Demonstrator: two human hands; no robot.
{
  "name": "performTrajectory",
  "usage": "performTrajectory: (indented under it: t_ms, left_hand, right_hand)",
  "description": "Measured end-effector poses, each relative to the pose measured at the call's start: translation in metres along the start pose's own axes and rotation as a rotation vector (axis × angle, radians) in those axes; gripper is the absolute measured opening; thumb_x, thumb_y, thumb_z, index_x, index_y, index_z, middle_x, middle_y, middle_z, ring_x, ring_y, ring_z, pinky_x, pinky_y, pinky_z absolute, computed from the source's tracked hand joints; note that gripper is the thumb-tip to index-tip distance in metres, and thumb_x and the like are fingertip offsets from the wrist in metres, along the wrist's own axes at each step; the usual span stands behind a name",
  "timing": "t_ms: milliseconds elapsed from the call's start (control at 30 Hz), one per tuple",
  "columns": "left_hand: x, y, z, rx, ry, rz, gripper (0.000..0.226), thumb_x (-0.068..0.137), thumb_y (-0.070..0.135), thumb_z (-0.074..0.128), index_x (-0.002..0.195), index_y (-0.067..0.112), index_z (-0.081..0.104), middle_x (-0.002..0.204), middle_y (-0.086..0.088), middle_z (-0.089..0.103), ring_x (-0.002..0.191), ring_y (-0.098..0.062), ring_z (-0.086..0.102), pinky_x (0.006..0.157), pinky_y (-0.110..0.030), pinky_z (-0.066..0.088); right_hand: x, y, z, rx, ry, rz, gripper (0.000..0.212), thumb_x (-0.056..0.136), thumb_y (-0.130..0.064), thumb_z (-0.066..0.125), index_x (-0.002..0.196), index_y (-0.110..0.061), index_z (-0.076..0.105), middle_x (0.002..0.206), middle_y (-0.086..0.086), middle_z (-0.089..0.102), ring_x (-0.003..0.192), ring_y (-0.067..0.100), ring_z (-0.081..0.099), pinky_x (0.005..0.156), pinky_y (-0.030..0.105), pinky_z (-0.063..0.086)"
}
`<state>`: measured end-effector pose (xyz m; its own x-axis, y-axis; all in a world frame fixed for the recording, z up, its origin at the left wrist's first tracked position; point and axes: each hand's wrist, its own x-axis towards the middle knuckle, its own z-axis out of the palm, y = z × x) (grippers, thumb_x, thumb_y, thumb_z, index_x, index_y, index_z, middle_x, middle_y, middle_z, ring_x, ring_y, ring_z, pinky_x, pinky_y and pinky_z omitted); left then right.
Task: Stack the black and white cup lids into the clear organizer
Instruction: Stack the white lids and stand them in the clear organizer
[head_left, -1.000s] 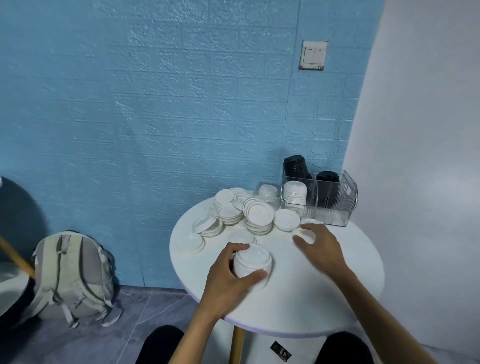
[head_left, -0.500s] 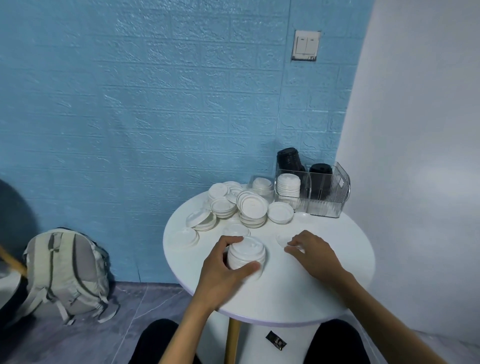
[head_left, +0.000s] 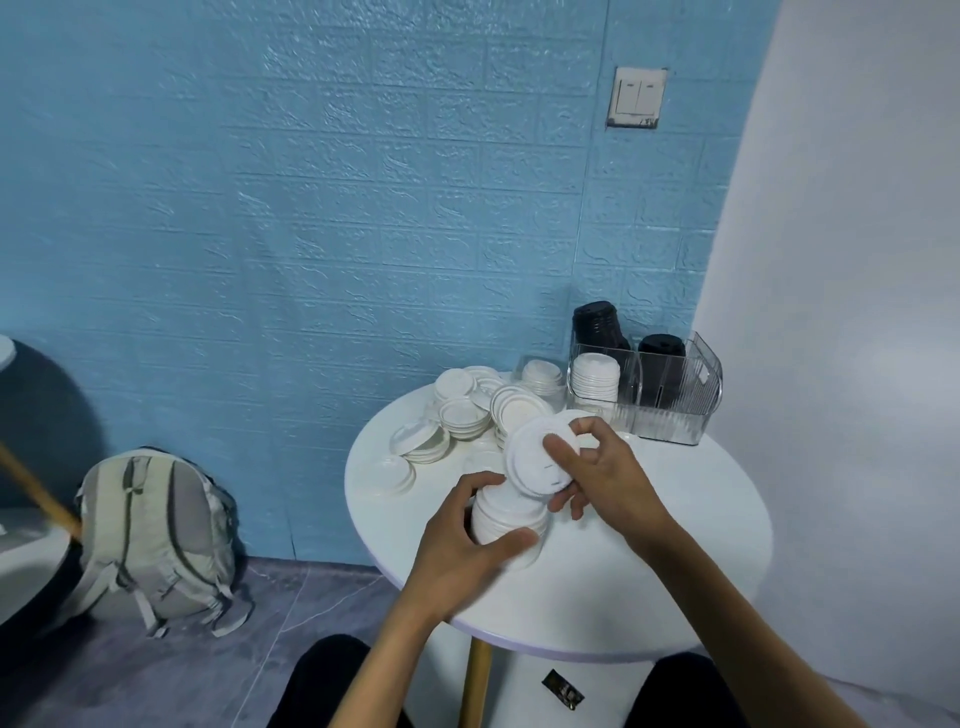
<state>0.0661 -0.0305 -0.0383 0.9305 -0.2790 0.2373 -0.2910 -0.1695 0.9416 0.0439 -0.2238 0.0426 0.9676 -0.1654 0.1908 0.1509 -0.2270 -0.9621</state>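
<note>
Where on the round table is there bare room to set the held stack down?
Bare top lies along the near edge of the table and on its right side, between the right hand and the clear organizer. The back left is crowded with loose white lids, up to the organizer.

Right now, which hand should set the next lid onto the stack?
Right hand: it already pinches a white lid tilted just above the stack, which the left hand steadies.
</note>
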Motion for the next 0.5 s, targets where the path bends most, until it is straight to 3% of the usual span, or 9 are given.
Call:
performTrajectory:
  t_ms: [100, 167, 267, 367, 433, 500]
  left_hand:
    - [-0.001, 0.003, 0.0, -0.02, 0.003, -0.005, 0.077, 0.071, 0.04, 0.093, 0.125, 0.064, 0.045, 0.122, 0.031, 0.065, 0.112, 0.002, 0.064, 0.094, -0.03, 0.056]
    - [-0.001, 0.003, -0.001, -0.039, -0.01, 0.0, 0.086, 0.071, 0.038, 0.094, 0.134, 0.063, 0.04, 0.125, 0.031, 0.064, 0.115, 0.001, 0.064, 0.094, -0.028, 0.055]
    - [0.0, 0.003, -0.001, -0.034, -0.03, 0.005, 0.09, 0.072, 0.038, 0.093, 0.139, 0.062, 0.038, 0.121, 0.037, 0.062, 0.118, 0.0, 0.062, 0.097, -0.029, 0.054]
    - [0.001, 0.001, -0.003, -0.024, -0.025, 0.009, 0.092, 0.07, 0.039, 0.094, 0.14, 0.061, 0.038, 0.119, 0.039, 0.062, 0.118, 0.0, 0.063, 0.1, -0.032, 0.055]
    - [0.002, 0.0, -0.002, -0.023, -0.029, 0.011, 0.093, 0.069, 0.04, 0.094, 0.141, 0.06, 0.038, 0.12, 0.036, 0.063, 0.118, -0.002, 0.063, 0.101, -0.034, 0.055]
    - [0.002, 0.0, -0.002, -0.028, -0.036, 0.013, 0.092, 0.07, 0.041, 0.094, 0.141, 0.059, 0.039, 0.123, 0.032, 0.064, 0.118, -0.002, 0.063, 0.1, -0.034, 0.055]
  right_hand:
    - [0.006, 0.005, 0.007, -0.029, -0.058, 0.042, 0.03, 0.094, -0.031, 0.072, 0.11, -0.015, 0.051, 0.065, 0.004, 0.066, 0.041, 0.014, 0.05, 0.041, 0.022, 0.032]
    - [0.013, 0.015, 0.009, -0.04, -0.036, 0.043, 0.029, 0.09, -0.032, 0.077, 0.107, -0.018, 0.058, 0.072, 0.001, 0.063, 0.042, 0.009, 0.046, 0.043, 0.021, 0.035]
    - [0.021, 0.031, 0.009, -0.199, 0.021, 0.031, 0.03, 0.082, -0.049, 0.081, 0.099, -0.029, 0.068, 0.083, -0.005, 0.064, 0.06, 0.008, 0.056, 0.063, 0.025, 0.044]
    - [0.021, 0.041, 0.012, -0.168, -0.025, 0.044, 0.036, 0.076, -0.059, 0.081, 0.094, -0.029, 0.075, 0.091, -0.007, 0.071, 0.076, 0.008, 0.064, 0.074, 0.026, 0.051]
    - [0.018, 0.043, 0.014, -0.138, -0.049, 0.052, 0.028, 0.081, -0.053, 0.081, 0.096, -0.029, 0.077, 0.095, -0.006, 0.074, 0.08, 0.005, 0.066, 0.069, 0.017, 0.049]
    - [0.017, 0.046, 0.015, -0.147, -0.05, 0.039, 0.019, 0.083, -0.044, 0.081, 0.098, -0.034, 0.077, 0.098, -0.007, 0.075, 0.085, 0.004, 0.067, 0.076, 0.018, 0.05]
